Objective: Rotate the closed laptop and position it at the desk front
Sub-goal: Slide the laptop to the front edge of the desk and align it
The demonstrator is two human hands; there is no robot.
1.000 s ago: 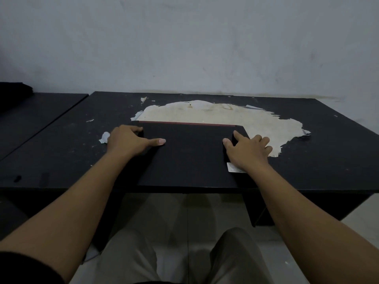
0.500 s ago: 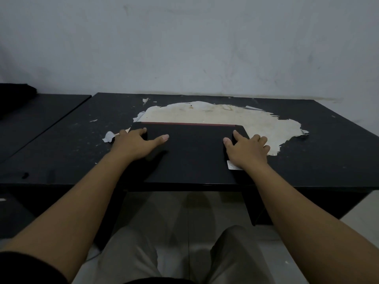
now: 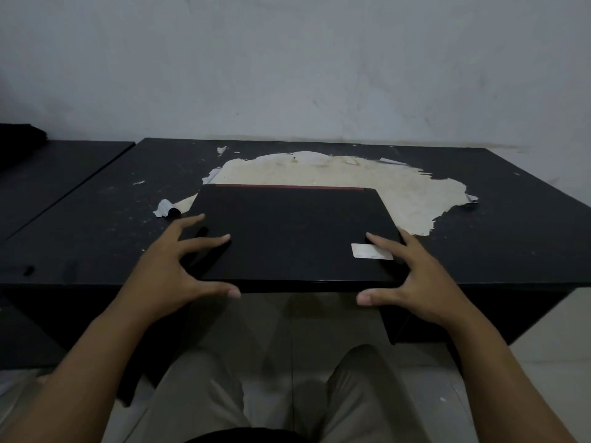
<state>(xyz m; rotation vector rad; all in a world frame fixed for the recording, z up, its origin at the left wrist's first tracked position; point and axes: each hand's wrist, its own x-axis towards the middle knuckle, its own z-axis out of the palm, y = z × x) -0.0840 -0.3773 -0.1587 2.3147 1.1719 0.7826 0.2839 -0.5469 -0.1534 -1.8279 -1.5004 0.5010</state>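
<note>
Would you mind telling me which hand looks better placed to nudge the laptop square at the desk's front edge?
Probably the right hand: it wraps the laptop's near corner beside the white sticker. The left hand is spread, mostly off the lid.

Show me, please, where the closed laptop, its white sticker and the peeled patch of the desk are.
closed laptop [image 3: 287, 231], head view, middle of the lid.
white sticker [image 3: 367, 251], head view, its uncovered left part.
peeled patch [image 3: 412, 193], head view, bare pale area right of the laptop.

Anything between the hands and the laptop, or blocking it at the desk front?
Nothing visible. Left hand and right hand flank the closed laptop, which already lies at the desk front edge.
</note>
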